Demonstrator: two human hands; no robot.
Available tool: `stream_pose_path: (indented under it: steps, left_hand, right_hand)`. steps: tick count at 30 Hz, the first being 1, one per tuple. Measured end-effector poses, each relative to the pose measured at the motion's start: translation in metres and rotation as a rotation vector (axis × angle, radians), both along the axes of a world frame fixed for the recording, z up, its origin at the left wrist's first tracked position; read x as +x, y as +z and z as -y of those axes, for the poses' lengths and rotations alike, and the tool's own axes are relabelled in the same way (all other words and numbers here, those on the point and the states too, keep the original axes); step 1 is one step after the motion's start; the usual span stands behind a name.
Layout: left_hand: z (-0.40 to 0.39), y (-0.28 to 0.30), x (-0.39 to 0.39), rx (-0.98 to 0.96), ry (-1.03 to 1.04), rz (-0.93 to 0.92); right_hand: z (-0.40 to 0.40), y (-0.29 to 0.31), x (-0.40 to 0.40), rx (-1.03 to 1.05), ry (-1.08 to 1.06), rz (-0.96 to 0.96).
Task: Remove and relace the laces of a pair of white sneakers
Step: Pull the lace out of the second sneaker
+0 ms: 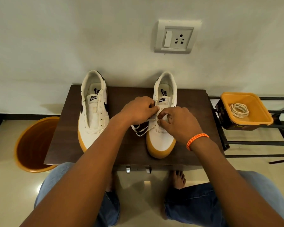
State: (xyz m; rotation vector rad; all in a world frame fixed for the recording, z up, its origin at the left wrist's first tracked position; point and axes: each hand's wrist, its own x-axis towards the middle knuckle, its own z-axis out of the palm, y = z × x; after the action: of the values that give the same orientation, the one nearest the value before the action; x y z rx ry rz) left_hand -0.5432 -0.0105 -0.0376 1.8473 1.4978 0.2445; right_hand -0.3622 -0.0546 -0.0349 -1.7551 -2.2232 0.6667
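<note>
- Head view, hidden parts: the middle eyelet rows of the right-hand sneaker [162, 136] lie under both hands; how far its lace [140, 129] is threaded cannot be made out.
- Left hand [138, 110], centre of frame: fingers curled, pinching the lace at the sneaker's left eyelet edge; the fingertips are out of sight behind the knuckles.
- Right hand [179, 123], just right of centre: thumb and fingers curled together over the eyelet area, pinching the lace; the exact contact point is obscured. An orange braided band [196, 140] circles the wrist.
- Loose lace loops lie on the dark wooden table [121, 95], touching the sneaker's left side, below the left hand.
- Left-hand sneaker [93, 110], left of centre: stands on the table, bare eyelets, no lace; its toe is partly covered by the left forearm.
- Second lace [239, 110], coiled, lies in the orange tray [259, 117] at right of frame, on a black rack.
- Orange bucket [34, 145], lower left, partly hidden by the table edge.
- Wall socket plate [175, 37], upper centre.
- Both forearms cut off at the bottom edge.
</note>
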Motion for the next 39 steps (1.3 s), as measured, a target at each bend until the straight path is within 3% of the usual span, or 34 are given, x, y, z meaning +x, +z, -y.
stream_pose_path:
  steps: [11,22,33,39]
  left_hand:
    - [0.000,0.000,0.001,-0.002,-0.004,-0.017]
    - [0.001,0.002,0.001,-0.001,-0.004,-0.044]
    - [0.002,0.007,-0.002,-0.004,0.023,-0.106]
    - [0.001,0.004,-0.003,-0.045,0.059,0.003]
  right_hand:
    - [-0.004,-0.007,0.001,-0.027,-0.032,-0.081]
    - [0.003,-0.002,-0.007,0.010,-0.063,-0.002]
    - [-0.010,0.016,0.031,0.106,-0.399,-0.036]
    - [-0.013,0.018,0.050,0.143,-0.564,0.044]
